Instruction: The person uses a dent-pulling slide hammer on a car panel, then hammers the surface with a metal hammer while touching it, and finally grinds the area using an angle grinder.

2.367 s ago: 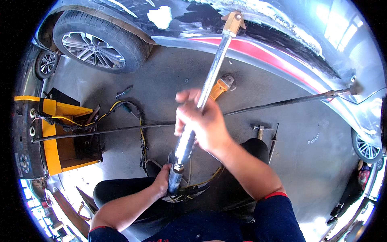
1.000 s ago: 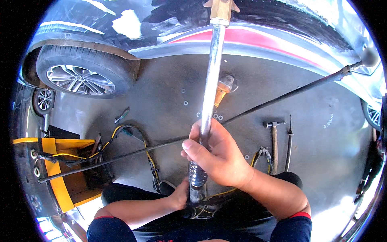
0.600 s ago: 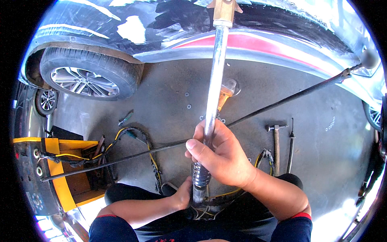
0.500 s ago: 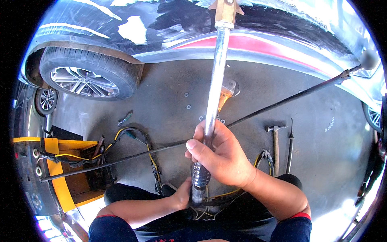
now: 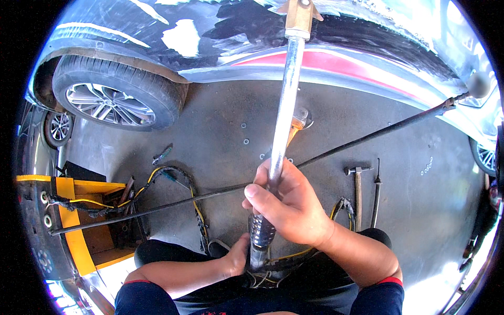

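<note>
A slide-hammer dent puller point(image 5: 290, 89) with a shiny metal rod stretches away from me. Its brass-coloured head point(image 5: 299, 23) is at the scuffed side panel of a car point(image 5: 236, 31); whether it touches cannot be made out. My right hand point(image 5: 294, 210) is closed around the rod, thumb on top, just above a black ribbed section. My left hand point(image 5: 237, 258) is low by my lap, against the tool's near end. Its thumb shows beside the shaft and the fingers, hidden behind, seem wrapped around that end.
A long black bar point(image 5: 367, 135) crosses behind my right hand. A yellow-edged cart point(image 5: 73, 226) stands at left, its cable point(image 5: 194, 194) looping on the floor. At right lie a hammer point(image 5: 358, 194) and a thin rod tool point(image 5: 377, 194). Beyond are an orange tool point(image 5: 297, 125), washers point(image 5: 428, 167) and a wheel point(image 5: 113, 94).
The view has shifted slightly, moving the car and the tool's head a little right in the picture. Both hands keep nearly the same hold.
</note>
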{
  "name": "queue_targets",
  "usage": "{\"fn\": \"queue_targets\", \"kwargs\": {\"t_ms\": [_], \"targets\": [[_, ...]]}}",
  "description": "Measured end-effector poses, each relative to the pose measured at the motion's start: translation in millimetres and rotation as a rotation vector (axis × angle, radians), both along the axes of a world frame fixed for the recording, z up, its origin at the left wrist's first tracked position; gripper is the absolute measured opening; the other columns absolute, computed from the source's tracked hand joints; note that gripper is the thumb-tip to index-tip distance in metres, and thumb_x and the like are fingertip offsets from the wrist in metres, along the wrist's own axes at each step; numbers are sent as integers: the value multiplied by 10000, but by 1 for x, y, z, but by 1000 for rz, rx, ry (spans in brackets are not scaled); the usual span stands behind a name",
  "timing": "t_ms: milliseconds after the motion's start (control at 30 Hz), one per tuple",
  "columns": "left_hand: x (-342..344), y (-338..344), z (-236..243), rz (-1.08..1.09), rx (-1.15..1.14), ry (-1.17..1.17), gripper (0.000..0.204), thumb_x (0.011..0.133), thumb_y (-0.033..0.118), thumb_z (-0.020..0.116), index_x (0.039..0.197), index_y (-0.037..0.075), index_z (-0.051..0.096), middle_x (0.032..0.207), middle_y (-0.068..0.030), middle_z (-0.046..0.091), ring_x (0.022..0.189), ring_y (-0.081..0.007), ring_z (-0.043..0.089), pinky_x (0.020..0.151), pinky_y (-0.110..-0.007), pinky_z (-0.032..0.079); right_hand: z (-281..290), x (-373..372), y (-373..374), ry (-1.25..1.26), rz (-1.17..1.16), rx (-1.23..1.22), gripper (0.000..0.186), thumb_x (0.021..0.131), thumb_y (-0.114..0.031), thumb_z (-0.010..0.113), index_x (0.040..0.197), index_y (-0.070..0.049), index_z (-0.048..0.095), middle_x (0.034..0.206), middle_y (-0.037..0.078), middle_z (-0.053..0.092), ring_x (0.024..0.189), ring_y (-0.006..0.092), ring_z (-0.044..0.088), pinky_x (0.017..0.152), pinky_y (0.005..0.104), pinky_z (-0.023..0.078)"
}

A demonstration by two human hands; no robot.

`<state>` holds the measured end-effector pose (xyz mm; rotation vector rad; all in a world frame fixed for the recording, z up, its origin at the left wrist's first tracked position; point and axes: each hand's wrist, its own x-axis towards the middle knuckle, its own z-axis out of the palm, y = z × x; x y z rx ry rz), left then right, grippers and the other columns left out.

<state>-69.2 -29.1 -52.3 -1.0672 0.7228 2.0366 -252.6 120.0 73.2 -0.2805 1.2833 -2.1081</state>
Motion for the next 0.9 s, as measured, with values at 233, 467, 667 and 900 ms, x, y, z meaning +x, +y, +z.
{"fn": "queue_targets", "kwargs": {"t_ms": [233,467,667,900], "targets": [[-3,1,7,-22,-18,50,484,1123,408,264,1306,62,548,1169,-132,662,1046,-274,676,969,-472,556,2,1,2,57,-27,-44,158,989,-42,650,1048,-91,512,900,0,590,849,99,653,771,283,540],[4,1,-6,2,10,49,427,1127,348,277,1291,59,547,1141,-109,659,1017,-254,676,932,-437,560,5,2,0,31,-67,-33,155,1006,-88,654,1000,-66,501,852,-17,549,791,69,546,703,259,466],[7,1,-6,-1,3,19,373,1123,312,306,1243,75,567,1097,-96,660,988,-244,675,904,-428,570,5,0,3,8,8,-9,157,996,-52,652,1060,-83,512,908,5,596,864,104,652,781,290,537],[-1,4,2,-36,-133,113,331,1096,265,365,1154,55,616,970,-52,659,910,-191,668,823,-393,582,-16,12,-12,-1,-39,-104,195,982,-21,654,1137,-65,543,919,31,638,816,117,666,733,288,544]]}}
